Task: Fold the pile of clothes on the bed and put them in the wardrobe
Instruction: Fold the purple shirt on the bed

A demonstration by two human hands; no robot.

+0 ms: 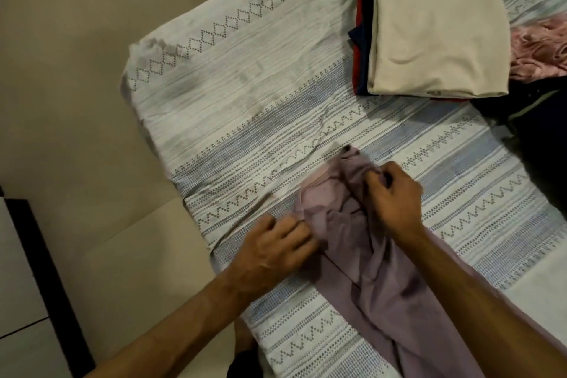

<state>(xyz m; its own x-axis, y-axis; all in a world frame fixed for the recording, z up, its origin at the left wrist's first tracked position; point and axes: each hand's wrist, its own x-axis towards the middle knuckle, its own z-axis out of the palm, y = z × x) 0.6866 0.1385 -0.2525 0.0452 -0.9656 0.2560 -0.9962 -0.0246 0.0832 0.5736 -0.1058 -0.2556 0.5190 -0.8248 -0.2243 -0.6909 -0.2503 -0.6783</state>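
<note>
A mauve garment (377, 291) lies crumpled on the patterned bed sheet (245, 120), running from the bed's middle toward the lower right. My left hand (276, 248) pinches its left edge near the top. My right hand (395, 196) grips a bunched fold at the garment's upper right. A stack of folded clothes (429, 31) sits at the far side of the bed, a cream shirt on top with navy and red pieces under it.
Unfolded pink cloth (540, 49) and a dark garment (534, 120) lie at the right edge of the bed. Beige floor (61, 70) lies left of the bed, with a dark furniture edge (46, 270) at lower left.
</note>
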